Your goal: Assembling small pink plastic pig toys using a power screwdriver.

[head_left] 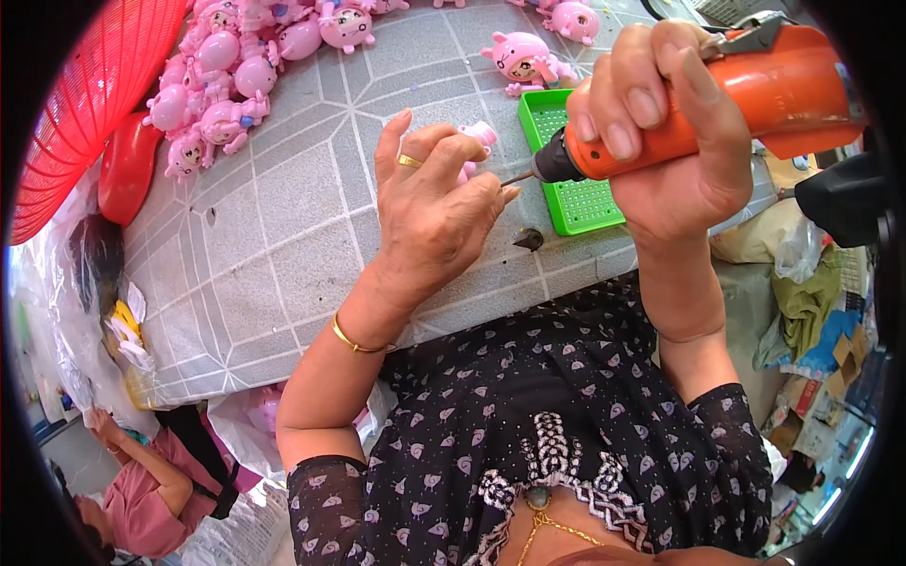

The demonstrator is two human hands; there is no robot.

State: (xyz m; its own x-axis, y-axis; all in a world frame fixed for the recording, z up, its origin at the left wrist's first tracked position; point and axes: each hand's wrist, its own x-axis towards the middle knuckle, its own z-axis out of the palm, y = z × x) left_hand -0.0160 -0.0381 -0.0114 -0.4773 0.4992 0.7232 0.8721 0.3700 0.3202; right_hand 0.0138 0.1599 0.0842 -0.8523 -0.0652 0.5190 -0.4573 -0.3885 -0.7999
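Note:
An orange electric screwdriver [679, 118] is wrapped in the fingers of my right hand [675, 141], lying nearly level. Its thin bit [518, 178] points left and reaches the fingertips of my left hand [434, 212]. Those fingers are closed around a small pink toy figure [478, 135], which shows only in part behind them. Whether a screw sits at the bit's tip is hidden by my fingers. Below the screwdriver's nose lies a green perforated tray [564, 229]. A finished-looking pink figure [525, 62] rests beyond the tray.
Many pink figures [219, 52] are heaped at the far left, beside a red plastic basket [94, 94] and a red object [128, 168]. A small dark piece [529, 239] lies on the grey tiled-pattern table [293, 255]. Another person [151, 481] is at lower left.

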